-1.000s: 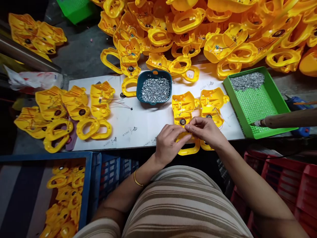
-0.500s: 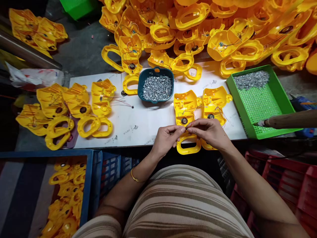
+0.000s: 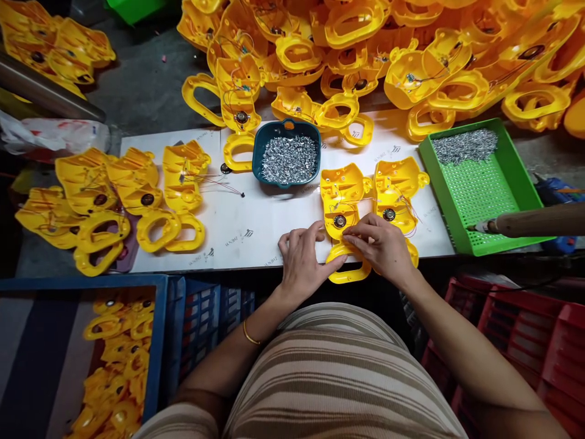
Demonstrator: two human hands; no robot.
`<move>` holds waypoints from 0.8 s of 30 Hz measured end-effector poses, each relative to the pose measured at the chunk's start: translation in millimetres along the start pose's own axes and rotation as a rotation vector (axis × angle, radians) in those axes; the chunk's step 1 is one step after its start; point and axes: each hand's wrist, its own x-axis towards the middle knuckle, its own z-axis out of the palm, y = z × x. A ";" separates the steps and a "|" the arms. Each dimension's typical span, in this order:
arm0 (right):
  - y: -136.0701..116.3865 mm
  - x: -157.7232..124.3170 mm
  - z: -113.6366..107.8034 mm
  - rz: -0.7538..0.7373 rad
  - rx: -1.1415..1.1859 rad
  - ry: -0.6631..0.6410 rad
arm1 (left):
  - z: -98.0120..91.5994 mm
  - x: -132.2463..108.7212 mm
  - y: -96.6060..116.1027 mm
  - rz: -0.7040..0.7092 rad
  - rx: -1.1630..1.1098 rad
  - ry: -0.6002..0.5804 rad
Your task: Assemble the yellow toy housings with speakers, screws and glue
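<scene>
In front of me lies a yellow plastic shell half with a loop handle, thin wires and a round dark speaker inside. Beside its left edge, near the handle, my left hand is open, thumb and fingers apart. My right hand pinches just below the speaker, over the neck of the handle; whatever is between its fingertips is too small to make out. A second yellow shell half with wires lies to the right, its lower part covered by my right hand.
A dark teal bowl holds small screws. The green basket at right holds metal bits; a wooden-handled tool extends over it. More yellow shells lie left and pile up behind. Blue and red crates stand below the table.
My left hand has let go of its pinch, opened and drawn slightly left. My right hand has moved slightly down to the shell, fingertips still together. The view has shifted a little.
</scene>
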 end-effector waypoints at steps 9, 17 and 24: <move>3.7 -1.4 1.8 -0.069 -0.039 0.033 | 4.5 -4.3 -0.7 0.022 -0.108 -0.078; 7.5 -11.2 16.8 -0.327 -0.423 0.198 | 4.0 -3.1 -4.0 0.059 -0.119 -0.052; -4.8 -15.9 0.8 -0.458 -0.668 0.021 | 6.4 -4.0 -6.3 0.089 -0.107 -0.019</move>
